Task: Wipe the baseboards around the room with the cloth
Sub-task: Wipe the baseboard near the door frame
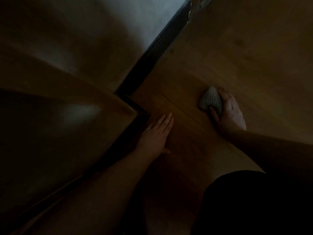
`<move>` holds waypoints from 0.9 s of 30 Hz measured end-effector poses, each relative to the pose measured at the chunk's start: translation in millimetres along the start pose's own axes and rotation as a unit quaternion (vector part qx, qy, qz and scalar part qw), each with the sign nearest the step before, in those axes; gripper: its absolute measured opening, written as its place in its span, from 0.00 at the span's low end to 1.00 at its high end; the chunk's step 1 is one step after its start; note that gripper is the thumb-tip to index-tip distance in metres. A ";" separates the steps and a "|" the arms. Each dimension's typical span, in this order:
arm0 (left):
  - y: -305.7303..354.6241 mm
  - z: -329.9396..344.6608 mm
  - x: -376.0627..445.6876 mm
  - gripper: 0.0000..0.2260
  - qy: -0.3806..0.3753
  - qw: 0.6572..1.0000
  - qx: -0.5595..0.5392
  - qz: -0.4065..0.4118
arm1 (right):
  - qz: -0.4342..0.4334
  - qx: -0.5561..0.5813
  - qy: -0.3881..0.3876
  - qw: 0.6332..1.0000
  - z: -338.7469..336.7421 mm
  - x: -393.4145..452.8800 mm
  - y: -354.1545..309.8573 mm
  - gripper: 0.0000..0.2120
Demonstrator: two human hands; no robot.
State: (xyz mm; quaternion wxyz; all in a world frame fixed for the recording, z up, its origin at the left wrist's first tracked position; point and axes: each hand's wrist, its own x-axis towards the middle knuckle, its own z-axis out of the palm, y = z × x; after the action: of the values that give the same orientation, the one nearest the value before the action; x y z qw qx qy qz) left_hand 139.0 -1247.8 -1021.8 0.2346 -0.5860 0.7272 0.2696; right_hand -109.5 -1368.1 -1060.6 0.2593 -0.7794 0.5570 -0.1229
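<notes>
The grey textured cloth (211, 100), bearing no readable writing, lies bunched on the wooden floor (237, 56), well apart from the dark baseboard (152, 53). The right hand (228, 112) grips it, fingers curled round it. The left hand (156, 134) lies flat on the floor, fingers straight, just beside the baseboard's corner.

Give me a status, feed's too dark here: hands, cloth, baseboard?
Right hand grips cloth, on the floor. Left hand flat beside dark baseboard. Cloth off baseboard; nothing between.
</notes>
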 end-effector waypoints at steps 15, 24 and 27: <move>3.7 21.4 -23.0 0.41 0.028 0.996 0.061 -0.059 | 0.001 0.034 0.013 0.999 -3.0 0.1 5.3 0.33; -16.8 29.6 -19.5 0.46 0.030 0.998 0.049 -0.007 | 0.011 0.053 0.034 0.998 -11.0 48.6 -19.0 0.29; -29.0 29.4 -25.1 0.47 0.039 0.998 0.054 0.016 | 0.001 0.056 0.033 0.998 -14.1 88.5 -42.4 0.28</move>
State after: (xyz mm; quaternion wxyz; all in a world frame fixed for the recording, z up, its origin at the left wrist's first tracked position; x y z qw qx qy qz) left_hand 173.2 -1214.8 -1030.6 0.2328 -0.5713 0.7583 0.2105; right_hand -51.3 -1443.9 -1034.4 0.2844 -0.7584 0.5586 -0.1788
